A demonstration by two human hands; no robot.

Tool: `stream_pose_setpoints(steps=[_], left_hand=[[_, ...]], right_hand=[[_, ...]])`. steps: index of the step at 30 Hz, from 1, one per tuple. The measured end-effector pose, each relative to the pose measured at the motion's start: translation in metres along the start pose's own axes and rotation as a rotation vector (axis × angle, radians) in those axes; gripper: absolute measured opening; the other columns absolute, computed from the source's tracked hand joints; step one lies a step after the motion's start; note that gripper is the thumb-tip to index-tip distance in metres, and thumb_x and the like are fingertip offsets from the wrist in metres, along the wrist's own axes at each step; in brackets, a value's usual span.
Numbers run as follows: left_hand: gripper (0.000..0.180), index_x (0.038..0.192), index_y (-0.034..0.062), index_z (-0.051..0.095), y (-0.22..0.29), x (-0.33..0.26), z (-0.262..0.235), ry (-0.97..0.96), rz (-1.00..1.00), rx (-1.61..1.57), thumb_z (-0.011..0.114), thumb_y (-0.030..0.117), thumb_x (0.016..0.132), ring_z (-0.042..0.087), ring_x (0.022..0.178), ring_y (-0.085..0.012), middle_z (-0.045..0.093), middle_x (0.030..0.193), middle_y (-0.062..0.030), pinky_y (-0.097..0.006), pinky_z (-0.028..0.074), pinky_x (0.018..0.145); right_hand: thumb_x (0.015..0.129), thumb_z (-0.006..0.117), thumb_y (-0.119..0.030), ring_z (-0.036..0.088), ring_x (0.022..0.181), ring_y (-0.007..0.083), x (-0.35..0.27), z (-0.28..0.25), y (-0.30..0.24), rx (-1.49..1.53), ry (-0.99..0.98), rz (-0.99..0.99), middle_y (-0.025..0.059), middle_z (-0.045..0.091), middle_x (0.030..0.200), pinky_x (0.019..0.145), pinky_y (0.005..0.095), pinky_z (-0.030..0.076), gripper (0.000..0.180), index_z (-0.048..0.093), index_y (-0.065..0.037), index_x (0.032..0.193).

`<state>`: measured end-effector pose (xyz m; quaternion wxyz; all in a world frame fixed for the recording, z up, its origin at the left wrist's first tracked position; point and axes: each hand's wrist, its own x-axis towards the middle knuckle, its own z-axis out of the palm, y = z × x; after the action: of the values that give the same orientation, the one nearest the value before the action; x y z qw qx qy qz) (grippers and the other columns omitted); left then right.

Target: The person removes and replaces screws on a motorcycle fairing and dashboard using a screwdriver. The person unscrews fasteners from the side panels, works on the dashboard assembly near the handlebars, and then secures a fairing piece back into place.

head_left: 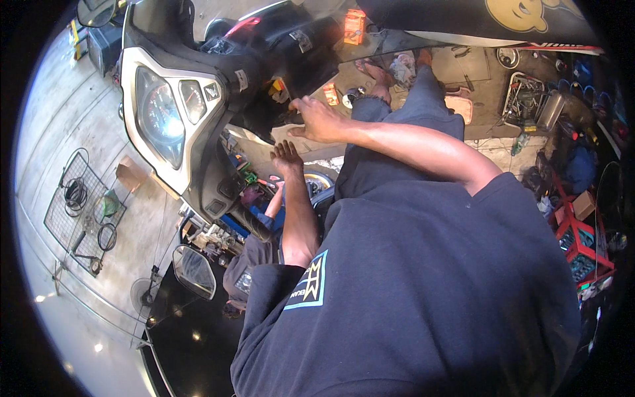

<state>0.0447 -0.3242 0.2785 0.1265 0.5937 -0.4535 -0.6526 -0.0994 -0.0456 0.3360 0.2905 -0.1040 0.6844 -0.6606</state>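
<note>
A scooter's front end stands at the upper left, with its speedometer cluster [159, 116] in a pale surround. Below the handlebar is a black plastic panel [254, 119]. My right hand [321, 120] reaches across from the right to the panel's edge, its index finger and thumb apart and nothing visible between them. Just below, my left hand [286, 159] is raised with its fingers apart, close to the panel's lower corner. Whether either hand's fingertips touch the panel I cannot tell.
Another person [254, 268] is low at the left, beside the scooter's mirror [194, 271]. A wire rack [83, 212] lies on the floor beyond. Orange boxes [354, 26] and tools lie past my feet. At the right stands a red tool rack [582, 245].
</note>
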Motion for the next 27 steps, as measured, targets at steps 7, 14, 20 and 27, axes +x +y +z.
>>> stream_pose_setpoints(steps=[7,14,20,27], left_hand=[[0.072,0.161,0.0100,0.008,0.001,0.034,0.003,0.134,0.014,-0.129,0.029,0.052,0.106,0.030,0.151,-0.0291,0.019,0.167,-0.0112,-0.047,0.032,0.122],[0.068,0.158,0.0105,0.028,0.024,0.120,-0.059,0.048,0.117,-0.204,0.032,0.049,0.103,0.042,0.144,-0.0222,0.034,0.162,-0.0040,-0.046,0.039,0.115],[0.067,0.152,0.0089,0.037,0.029,0.142,-0.029,-0.088,0.146,-0.241,0.051,0.038,0.094,0.047,0.136,-0.0302,0.045,0.152,-0.0106,-0.049,0.042,0.111],[0.038,0.128,0.0048,0.067,0.031,0.088,-0.091,-0.207,-0.642,-1.990,0.062,0.022,0.094,0.071,0.101,-0.0288,0.070,0.123,-0.0104,-0.052,0.056,0.092]], right_hand=[[0.077,0.068,-0.006,0.062,0.109,0.0386,-0.003,-0.006,0.038,-0.211,0.001,-0.215,0.0167,0.066,0.106,0.095,0.0473,0.050,0.028,0.072,-0.012,0.104],[0.075,0.070,-0.003,0.062,0.109,0.0338,-0.037,-0.040,0.020,-0.105,0.008,-0.123,0.0133,0.064,0.109,0.094,0.0449,0.050,0.033,0.069,-0.009,0.108],[0.075,0.072,-0.002,0.064,0.105,0.0347,-0.072,-0.086,0.028,-0.067,0.008,-0.027,0.0136,0.065,0.105,0.090,0.0440,0.050,0.034,0.068,-0.007,0.109],[0.075,0.074,-0.007,0.065,0.101,0.0330,-0.077,-0.084,0.045,-0.105,0.105,-0.054,0.0136,0.066,0.100,0.087,0.0436,0.052,0.032,0.069,-0.009,0.106]])
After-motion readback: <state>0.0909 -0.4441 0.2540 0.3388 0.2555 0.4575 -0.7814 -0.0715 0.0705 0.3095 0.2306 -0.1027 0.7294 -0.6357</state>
